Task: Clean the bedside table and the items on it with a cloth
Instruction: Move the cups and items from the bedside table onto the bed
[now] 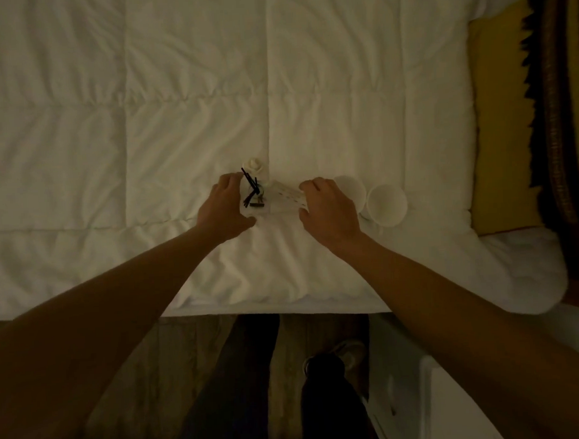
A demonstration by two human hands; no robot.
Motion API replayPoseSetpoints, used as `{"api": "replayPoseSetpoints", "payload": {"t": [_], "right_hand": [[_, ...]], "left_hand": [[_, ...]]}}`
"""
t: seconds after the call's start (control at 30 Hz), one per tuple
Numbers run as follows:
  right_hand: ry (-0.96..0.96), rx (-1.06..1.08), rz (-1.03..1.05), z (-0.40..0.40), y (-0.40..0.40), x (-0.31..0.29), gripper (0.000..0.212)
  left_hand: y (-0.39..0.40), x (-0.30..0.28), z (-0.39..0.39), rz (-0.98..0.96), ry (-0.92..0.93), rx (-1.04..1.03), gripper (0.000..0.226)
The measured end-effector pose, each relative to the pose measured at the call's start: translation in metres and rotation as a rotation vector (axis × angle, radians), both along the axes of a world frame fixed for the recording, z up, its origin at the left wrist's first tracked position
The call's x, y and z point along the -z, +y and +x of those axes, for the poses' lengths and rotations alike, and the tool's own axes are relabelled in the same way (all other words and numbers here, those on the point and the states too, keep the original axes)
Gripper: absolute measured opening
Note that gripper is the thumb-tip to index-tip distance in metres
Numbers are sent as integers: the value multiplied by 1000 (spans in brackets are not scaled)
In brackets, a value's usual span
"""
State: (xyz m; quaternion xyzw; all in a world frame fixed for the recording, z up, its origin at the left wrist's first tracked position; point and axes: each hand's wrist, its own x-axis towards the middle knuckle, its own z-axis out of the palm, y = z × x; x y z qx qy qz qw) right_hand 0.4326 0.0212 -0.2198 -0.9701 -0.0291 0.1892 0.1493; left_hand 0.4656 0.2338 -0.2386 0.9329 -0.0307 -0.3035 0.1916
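Several small items lie on the white duvet (209, 90) in dim light. A glass reed diffuser (255, 201) with black sticks stands in the middle, and my left hand (224, 209) curls around its left side, thumb below and fingers above. A small white rose-shaped ornament (253, 164) sits just behind it. My right hand (329, 211) pinches the right end of a flat white printed card (285, 196) lying beside the diffuser. Two white cups (387, 205) (351, 188) stand right of that hand. No cloth is visible.
A yellow pillow (499, 120) and a dark fringed blanket (562, 108) lie at the right end of the bed. The bed's near edge (268, 308) runs above a wooden floor, where my shoe (350, 352) shows. A white furniture corner (455, 404) sits at bottom right.
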Motion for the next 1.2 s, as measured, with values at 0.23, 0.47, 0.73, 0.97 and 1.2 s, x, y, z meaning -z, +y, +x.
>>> {"api": "replayPoseSetpoints", "payload": {"t": [0.23, 0.47, 0.73, 0.97, 1.2], "right_hand": [[-30, 103, 59, -30, -24, -29, 40], [-92, 171, 34, -71, -62, -74, 44], [-185, 268, 21, -116, -110, -114, 54], [-184, 290, -48, -169, -157, -160, 68], [-213, 343, -133, -198, -198, -221, 73]], "left_hand": [[-13, -27, -28, -2, -32, -45, 114], [-41, -72, -72, 90, -169, -59, 125], [-105, -121, -81, 23, -354, 166, 117], [-169, -165, -110, -89, -380, 287, 111], [-209, -222, -125, -94, -427, 507, 105]]}}
